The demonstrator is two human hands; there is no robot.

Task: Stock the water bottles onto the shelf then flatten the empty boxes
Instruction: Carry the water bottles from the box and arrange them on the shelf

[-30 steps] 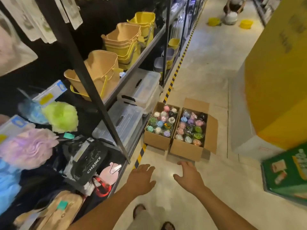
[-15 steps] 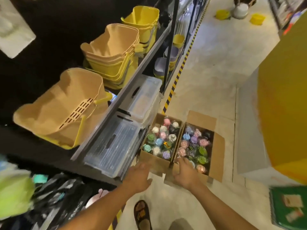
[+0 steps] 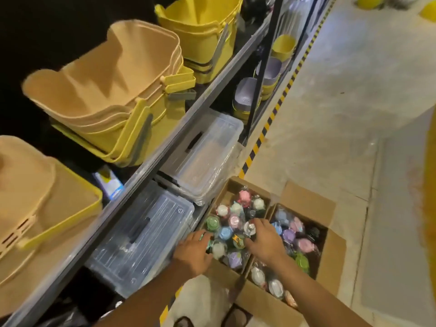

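Water bottles (image 3: 234, 220) with pastel caps stand packed upright in two open cardboard boxes on the floor (image 3: 330, 119), set just beside the shelf (image 3: 165, 147), which keeps the carry from carton to shelf short. Both hands are down in the left box (image 3: 232, 188), the one nearer the shelf. The right hand (image 3: 265, 243) has its fingers (image 3: 258, 224) and thumb closed round a silver-capped bottle (image 3: 249, 228) near the middle of the pack. It probably grips by the cap because the bodies are wedged too tightly among their neighbours to get round. The left hand (image 3: 192, 252) curls its fingers (image 3: 200, 234) over the bottles at the near corner on the shelf side. Whether they grip one or only rest there I cannot tell. On the far side of the right fingers, the right box (image 3: 306, 197) looks full, its flaps folded outward. Past the left fingers, clear storage bins (image 3: 141, 234) sit on the bottom tier with mop buckets (image 3: 118, 90) above them, so where the bottles belong is not visible. Stocking looks barely begun, and flattening comes much later.
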